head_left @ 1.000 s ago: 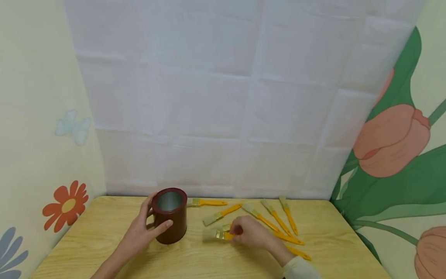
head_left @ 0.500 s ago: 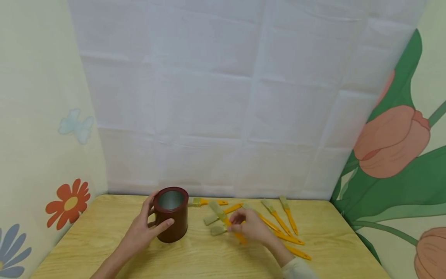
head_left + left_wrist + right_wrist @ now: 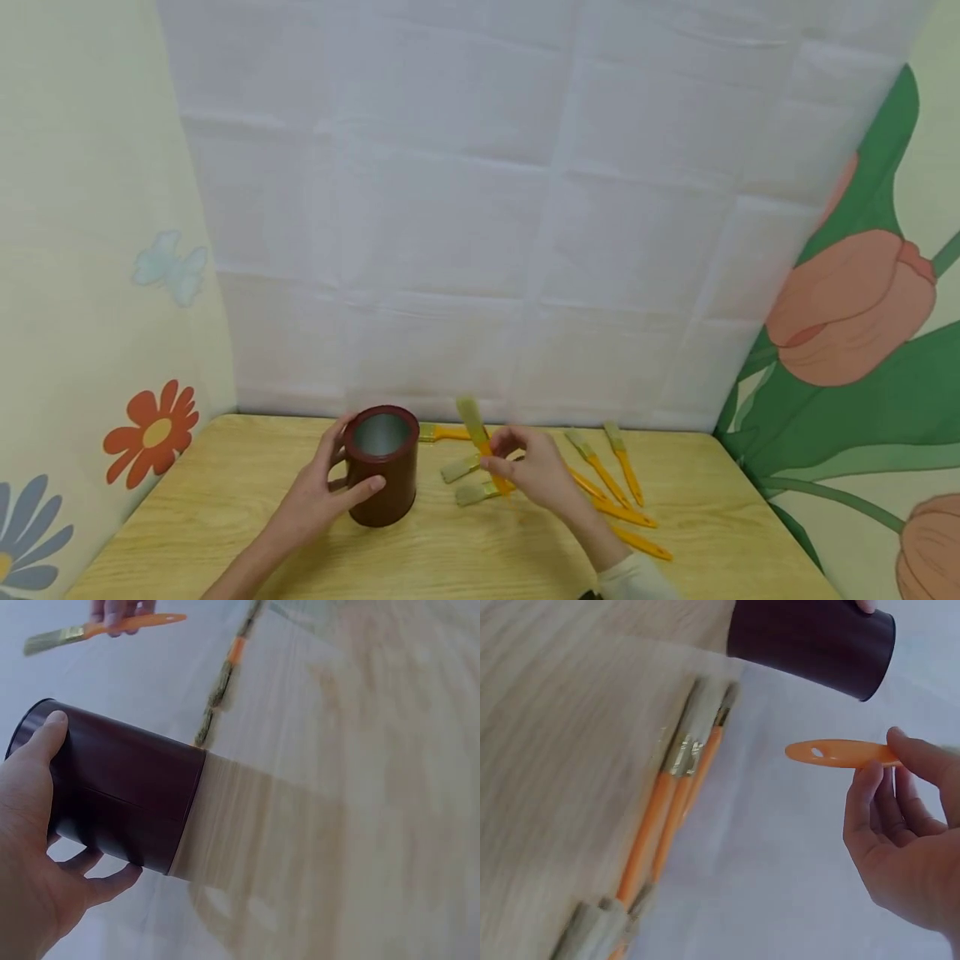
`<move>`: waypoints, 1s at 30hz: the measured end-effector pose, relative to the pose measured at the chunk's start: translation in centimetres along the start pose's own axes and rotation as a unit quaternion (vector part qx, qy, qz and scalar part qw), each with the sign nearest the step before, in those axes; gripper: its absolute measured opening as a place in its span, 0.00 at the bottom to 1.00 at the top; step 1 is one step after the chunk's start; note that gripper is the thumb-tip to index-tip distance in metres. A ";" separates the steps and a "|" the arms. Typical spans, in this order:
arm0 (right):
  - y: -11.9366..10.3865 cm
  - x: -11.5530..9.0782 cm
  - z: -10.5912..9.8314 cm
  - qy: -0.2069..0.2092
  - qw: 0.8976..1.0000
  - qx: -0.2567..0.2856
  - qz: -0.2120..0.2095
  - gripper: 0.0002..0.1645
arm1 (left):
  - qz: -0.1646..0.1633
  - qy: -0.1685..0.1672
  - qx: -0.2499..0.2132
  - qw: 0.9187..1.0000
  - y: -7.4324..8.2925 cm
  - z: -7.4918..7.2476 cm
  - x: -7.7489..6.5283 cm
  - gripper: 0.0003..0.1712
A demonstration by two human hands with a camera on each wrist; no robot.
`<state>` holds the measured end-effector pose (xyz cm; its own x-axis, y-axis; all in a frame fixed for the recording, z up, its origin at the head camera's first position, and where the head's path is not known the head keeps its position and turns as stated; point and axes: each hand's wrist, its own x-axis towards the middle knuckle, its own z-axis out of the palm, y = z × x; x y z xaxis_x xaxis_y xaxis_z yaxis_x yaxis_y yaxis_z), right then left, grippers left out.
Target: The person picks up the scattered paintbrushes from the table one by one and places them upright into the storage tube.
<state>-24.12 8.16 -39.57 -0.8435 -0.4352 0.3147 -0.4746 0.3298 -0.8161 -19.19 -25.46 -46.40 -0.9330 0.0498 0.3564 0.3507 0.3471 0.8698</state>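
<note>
My two hands work at a wooden table: the left steadies a dark red cup, the right lifts a paintbrush just beside it.

The table sits in a corner, with white sheeting behind and flower-patterned walls at both sides. The cup stands upright near the table's far edge, its grey inside showing. My left hand wraps round the cup's side, thumb near the rim and fingers curled behind it. My right hand pinches the orange handle of the paintbrush between thumb and fingertips, bristles tilted up, clear of the table. More orange-handled brushes lie flat on the table, spread to the right of the cup and under my right hand.
</note>
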 end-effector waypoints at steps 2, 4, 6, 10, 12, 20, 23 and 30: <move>-0.9 0.2 0.4 0.017 1.000 0.002 -0.015 0.10 | -0.004 0.000 -0.007 1.000 0.2 0.1 -0.1 0.55; -1.7 0.5 0.8 0.034 0.999 0.006 -0.027 0.10 | -0.007 -0.002 -0.014 1.000 0.4 0.3 -0.2 0.55; -2.5 0.8 1.2 0.047 0.998 0.010 -0.045 0.10 | -0.008 -0.003 -0.020 1.000 0.6 0.5 -0.3 0.55; -4.2 1.7 1.9 0.056 0.994 0.037 -0.081 0.15 | -0.009 -0.006 -0.029 1.000 0.9 0.9 -0.5 0.54; -5.0 2.1 2.2 0.054 0.993 0.048 -0.097 0.17 | -0.013 -0.009 -0.032 0.999 1.0 1.0 -0.5 0.54; -8.6 3.2 3.7 0.060 0.988 0.072 -0.124 0.12 | -0.034 -0.014 -0.033 0.999 1.4 1.4 -0.5 0.55; -9.0 3.9 4.2 0.067 0.985 0.085 -0.135 0.12 | -0.035 -0.011 -0.027 0.999 1.4 1.5 -0.5 0.55; -7.8 5.5 6.4 0.051 0.982 0.111 -0.141 0.10 | -0.044 -0.012 -0.024 0.999 1.3 1.6 -0.4 0.55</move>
<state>-23.46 -2.19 -34.56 -0.7124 -0.3925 0.5817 -0.6367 0.0131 -0.7710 -18.47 -23.58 -46.00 -0.9620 0.0441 0.2695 0.2698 0.3064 0.9129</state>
